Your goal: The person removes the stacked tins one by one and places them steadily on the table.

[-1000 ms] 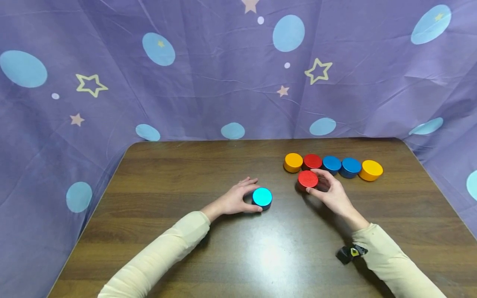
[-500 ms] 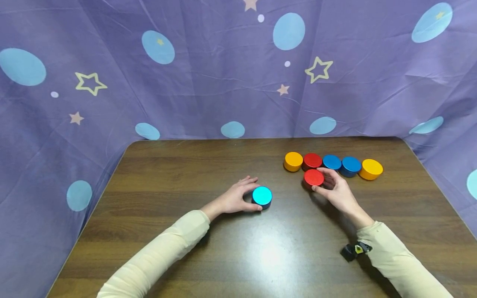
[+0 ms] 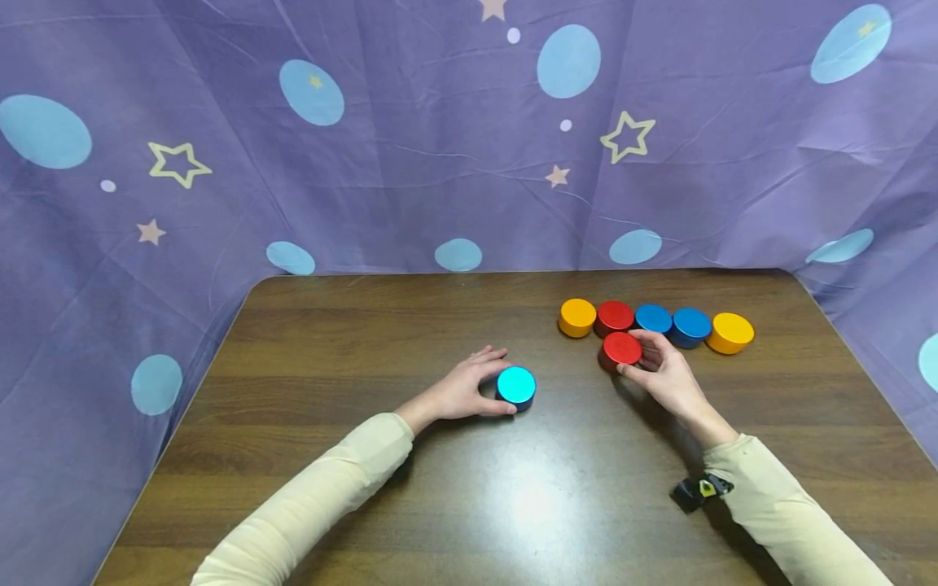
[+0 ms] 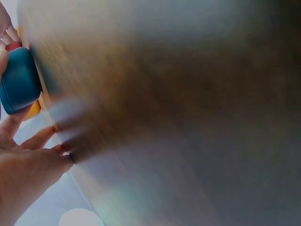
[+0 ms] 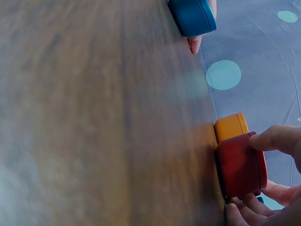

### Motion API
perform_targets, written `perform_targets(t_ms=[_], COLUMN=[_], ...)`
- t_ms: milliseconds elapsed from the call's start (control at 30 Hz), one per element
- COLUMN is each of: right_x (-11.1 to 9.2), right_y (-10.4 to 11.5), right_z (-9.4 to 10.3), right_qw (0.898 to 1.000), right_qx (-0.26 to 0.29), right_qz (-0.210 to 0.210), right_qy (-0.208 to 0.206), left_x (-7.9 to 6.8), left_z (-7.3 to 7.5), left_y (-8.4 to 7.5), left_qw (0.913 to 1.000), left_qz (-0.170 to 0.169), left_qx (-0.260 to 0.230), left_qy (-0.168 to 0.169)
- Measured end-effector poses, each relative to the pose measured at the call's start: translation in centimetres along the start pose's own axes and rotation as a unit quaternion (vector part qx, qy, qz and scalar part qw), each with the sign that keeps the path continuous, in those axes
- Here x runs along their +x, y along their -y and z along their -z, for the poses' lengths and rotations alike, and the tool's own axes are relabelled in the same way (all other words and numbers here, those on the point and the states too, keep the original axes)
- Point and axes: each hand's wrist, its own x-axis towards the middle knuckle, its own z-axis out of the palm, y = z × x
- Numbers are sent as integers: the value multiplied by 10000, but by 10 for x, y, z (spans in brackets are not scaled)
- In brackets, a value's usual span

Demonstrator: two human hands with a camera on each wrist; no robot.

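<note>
In the head view my left hand [image 3: 463, 391] holds a small round turquoise-topped tin [image 3: 516, 386] at mid-table, thumb and fingers on its sides. The left wrist view shows the same blue-green tin [image 4: 21, 82] at its left edge. My right hand [image 3: 665, 376] grips a red round tin [image 3: 620, 350] between thumb and fingers, just in front of the back row. From the right wrist, this red tin [image 5: 240, 165] appears upright at the table surface, with the thumb [image 5: 275, 139] on its lid edge. Its far side is hidden.
Behind the held red tin runs a row: an orange tin [image 3: 577, 317], another red tin [image 3: 614, 317], two blue tins [image 3: 690, 327] and a yellow tin [image 3: 731, 333]. The brown wooden table [image 3: 352, 342] ends at a purple patterned cloth [image 3: 440, 138].
My right hand has slid to the right with the red tin, from in front of the gap beside the orange tin to in front of the red and blue tins. The left hand stays put.
</note>
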Motion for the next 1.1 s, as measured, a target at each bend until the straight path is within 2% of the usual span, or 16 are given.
perform_targets(t_ms=[267, 467, 733, 900, 1100], right_x=[-2, -6, -11, -14, -17], right_y=[3, 6, 9, 9, 8], right_z=[3, 9, 21, 26, 28], right_qw=[9999, 9998, 9997, 9996, 9992], right_qx=[82, 144, 83, 6, 57], right_qz=[-30, 131, 229, 285, 355], right_qy=[117, -23, -73, -34, -189], left_x=[0, 1, 7, 13, 25], left_z=[2, 2, 0, -4, -9], left_y=[-3, -5, -13, -18, -22], left_qw=[9999, 9992, 9969, 9931, 9873], left_qz=[144, 266, 265, 486, 815], left_qx=[-63, -140, -150, -263, -474], left_qy=[13, -250, -721, -1032, -1276])
